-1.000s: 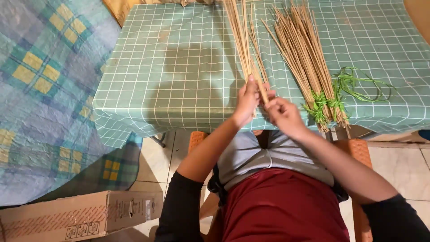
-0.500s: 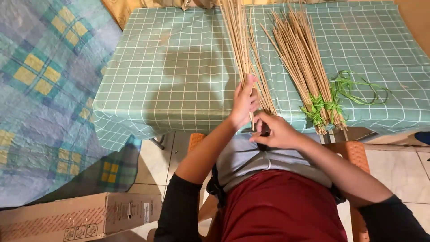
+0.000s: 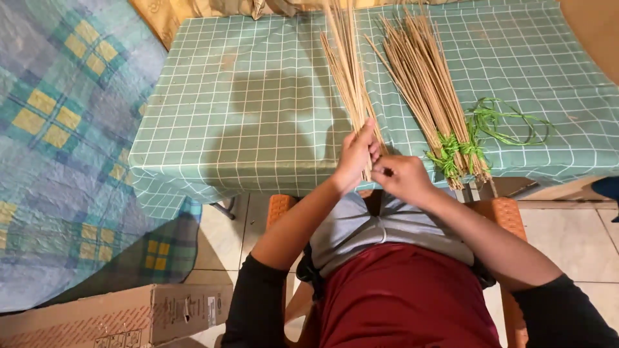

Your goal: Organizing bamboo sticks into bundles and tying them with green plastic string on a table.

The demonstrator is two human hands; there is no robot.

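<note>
- The left hand (image 3: 356, 156) is wrapped around the near end of a loose bunch of thin sticks (image 3: 345, 71), right at the table's (image 3: 245, 96) front edge.
- The right hand (image 3: 401, 177) pinches the stick tips just beside it, fingers pressed together.
- A tied bundle (image 3: 425, 84) lies just to the right, bound with green string (image 3: 496, 122).
- The tablecloth's left half is bare.
- A cardboard box (image 3: 122, 319) sits on the floor, well apart.

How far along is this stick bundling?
Done: one bundle of sticks lies on the checked tablecloth, tied with green string. In hand: the left hand and right hand grip the ends of a second, untied bunch. Left: tying it; loose green string waits nearby.
</note>
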